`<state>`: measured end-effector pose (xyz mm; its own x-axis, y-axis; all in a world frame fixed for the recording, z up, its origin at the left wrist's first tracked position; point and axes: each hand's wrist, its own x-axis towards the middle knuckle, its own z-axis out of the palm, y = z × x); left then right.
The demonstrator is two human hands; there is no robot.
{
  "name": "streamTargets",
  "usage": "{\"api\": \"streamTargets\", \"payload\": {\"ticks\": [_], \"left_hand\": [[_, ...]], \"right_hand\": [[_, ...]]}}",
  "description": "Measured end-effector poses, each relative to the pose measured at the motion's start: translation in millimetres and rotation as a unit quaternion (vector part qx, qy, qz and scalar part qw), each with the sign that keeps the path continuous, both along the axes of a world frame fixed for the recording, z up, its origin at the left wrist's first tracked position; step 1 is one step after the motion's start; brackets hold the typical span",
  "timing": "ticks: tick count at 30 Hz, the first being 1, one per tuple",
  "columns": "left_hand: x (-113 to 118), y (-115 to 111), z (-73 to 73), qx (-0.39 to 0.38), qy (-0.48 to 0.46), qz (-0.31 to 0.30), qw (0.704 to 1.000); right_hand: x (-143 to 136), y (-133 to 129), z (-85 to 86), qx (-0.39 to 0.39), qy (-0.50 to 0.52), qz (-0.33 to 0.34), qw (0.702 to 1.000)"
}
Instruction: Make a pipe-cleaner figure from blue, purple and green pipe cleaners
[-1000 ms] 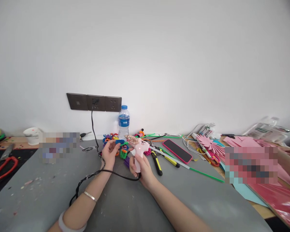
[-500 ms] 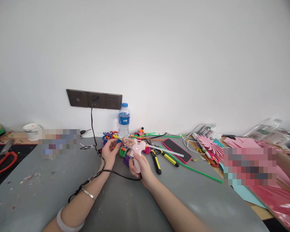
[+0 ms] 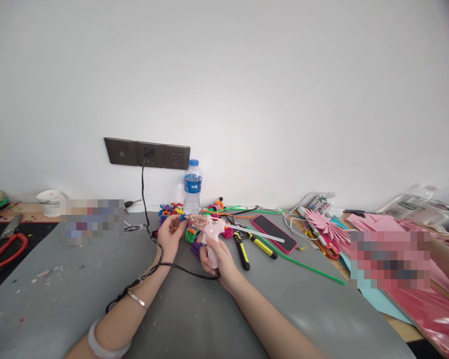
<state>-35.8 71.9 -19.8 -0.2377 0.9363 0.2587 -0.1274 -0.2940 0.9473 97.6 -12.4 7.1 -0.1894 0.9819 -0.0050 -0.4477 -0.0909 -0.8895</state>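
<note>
Glue gun [image 3: 214, 228] is gripped by the wrapped-round right hand [image 3: 220, 259] above the table [image 3: 284, 309], tip close to the small blue piece [image 3: 183, 217] pinched in the nearly closed left hand [image 3: 170, 235], so fingers could be burned if the cord [image 3: 187, 270] is snagged.
</note>
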Motion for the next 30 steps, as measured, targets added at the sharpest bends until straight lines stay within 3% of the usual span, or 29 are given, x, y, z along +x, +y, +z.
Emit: {"api": "streamTargets", "payload": {"ticks": [30], "left_hand": [[-2.4, -0.2, 1.4, 0.024, -0.008, 0.020, 0.999]], "right_hand": [[1.3, 2.8, 0.6, -0.012, -0.012, -0.020, 1.000]]}}
